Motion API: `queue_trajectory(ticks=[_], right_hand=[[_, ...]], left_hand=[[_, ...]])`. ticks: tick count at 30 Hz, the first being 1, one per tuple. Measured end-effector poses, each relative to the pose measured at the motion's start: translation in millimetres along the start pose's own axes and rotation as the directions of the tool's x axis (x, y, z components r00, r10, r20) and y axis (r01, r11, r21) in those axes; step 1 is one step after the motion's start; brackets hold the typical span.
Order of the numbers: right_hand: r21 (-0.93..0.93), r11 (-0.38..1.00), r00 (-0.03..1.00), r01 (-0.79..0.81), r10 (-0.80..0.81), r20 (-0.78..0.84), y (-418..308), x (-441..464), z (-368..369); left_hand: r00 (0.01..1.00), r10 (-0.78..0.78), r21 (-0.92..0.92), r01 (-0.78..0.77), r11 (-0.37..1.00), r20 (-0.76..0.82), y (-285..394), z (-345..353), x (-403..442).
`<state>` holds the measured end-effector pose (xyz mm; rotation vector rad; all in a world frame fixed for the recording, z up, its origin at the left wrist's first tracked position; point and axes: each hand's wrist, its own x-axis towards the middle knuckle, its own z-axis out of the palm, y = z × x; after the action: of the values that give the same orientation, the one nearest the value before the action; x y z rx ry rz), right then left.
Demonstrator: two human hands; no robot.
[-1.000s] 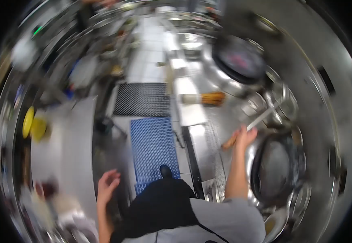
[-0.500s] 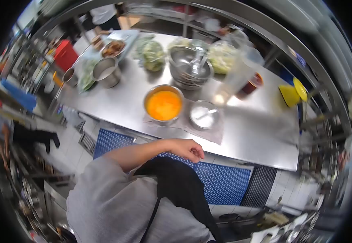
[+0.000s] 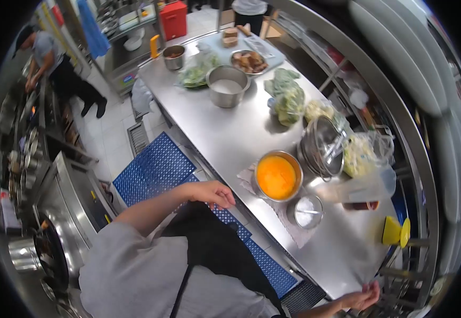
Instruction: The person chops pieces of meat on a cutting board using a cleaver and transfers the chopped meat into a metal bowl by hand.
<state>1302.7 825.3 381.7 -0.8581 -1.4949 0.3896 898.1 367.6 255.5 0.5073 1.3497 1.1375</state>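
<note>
My left hand [image 3: 214, 194] is in front of the steel table's near edge, its fingers curled loosely together with nothing visible in them. It is nearest to a steel bowl of orange liquid, like beaten egg [image 3: 276, 176], which stands on a cloth [image 3: 294, 233]. Beside that bowl is a smaller steel bowl [image 3: 308, 212] with white contents and a utensil in it. At the lower right, my right hand [image 3: 360, 299] hangs near the table's corner, palm partly turned up and fingers apart, holding nothing.
On the table [image 3: 209, 132] stand a steel pot [image 3: 228, 86], bagged greens [image 3: 289, 100], stacked steel bowls [image 3: 321, 148], a clear plastic container [image 3: 368, 184] and a yellow object [image 3: 396, 231]. A co-worker [image 3: 55, 63] leans at the left counter. Blue mats [image 3: 153, 169] cover floor.
The view has turned left, so the table now runs diagonally and more of the left counter shows. My right hand has come into view at the lower right; my left hand stays curled.
</note>
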Motion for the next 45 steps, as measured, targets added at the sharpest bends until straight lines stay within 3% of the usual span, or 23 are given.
queue_trajectory(ticks=[1,3,5,6,7,8,9,11,14,23,30,31,36,43,45], right_hand=[[0.134,0.986,0.991,0.1,-0.112,0.08,-39,-6,48],[0.459,0.884,0.955,0.093,-0.21,0.211,-117,-37,131],[0.676,0.73,0.83,0.096,-0.434,0.351,-172,-90,197],[0.723,0.689,0.802,-0.039,-0.411,0.434,-207,-130,225],[0.755,0.621,0.687,-0.213,-0.454,0.567,-235,-173,254],[0.673,0.675,0.573,-0.303,-0.435,0.695,-269,-220,275],[0.534,0.777,0.312,-0.332,-0.444,0.84,-311,-255,288],[0.488,0.873,-0.274,0.001,-0.469,0.84,-382,-321,325],[0.588,0.779,-0.684,0.216,-0.309,0.66,-420,-407,373],[0.714,0.668,-0.693,0.208,-0.415,0.59,-499,-554,500],[0.708,0.679,-0.758,0.194,-0.355,0.548,-600,-646,612],[0.727,0.673,-0.733,0.138,-0.424,0.532,-606,-667,632],[0.739,0.67,-0.8,0.07,-0.405,0.443,-694,-763,714],[0.723,0.677,-0.698,-0.133,-0.582,0.416,-813,-852,826],[0.699,0.698,-0.656,-0.155,-0.602,0.455,-824,-883,870]], left_hand=[[0.997,0.006,-0.012,-0.007,1.0,-0.073,-11,-12,-10],[0.972,0.043,-0.109,-0.07,0.992,-0.232,-35,-31,-36],[0.917,0.053,-0.217,-0.149,0.965,-0.395,-57,-52,-73],[0.885,0.05,-0.263,-0.191,0.946,-0.462,-70,-63,-91],[0.853,0.034,-0.297,-0.219,0.929,-0.521,-86,-78,-111],[0.824,0.027,-0.335,-0.26,0.906,-0.567,-103,-92,-131],[0.793,0.018,-0.367,-0.301,0.88,-0.609,-122,-105,-150],[0.729,-0.002,-0.405,-0.377,0.833,-0.684,-147,-130,-197],[0.616,-0.07,-0.443,-0.478,0.758,-0.785,-175,-169,-262],[0.367,-0.041,-0.304,-0.698,0.649,-0.929,-184,-300,-392],[0.341,-0.052,-0.3,-0.732,0.612,-0.939,-191,-440,-443],[0.332,-0.077,-0.303,-0.707,0.639,-0.94,-194,-462,-449],[0.245,-0.364,-0.436,-0.602,0.669,-0.898,-210,-559,-493],[-0.005,-0.576,-0.488,-0.526,0.696,-0.817,-244,-674,-572],[0.008,-0.593,-0.506,-0.531,0.68,-0.805,-249,-707,-592]])
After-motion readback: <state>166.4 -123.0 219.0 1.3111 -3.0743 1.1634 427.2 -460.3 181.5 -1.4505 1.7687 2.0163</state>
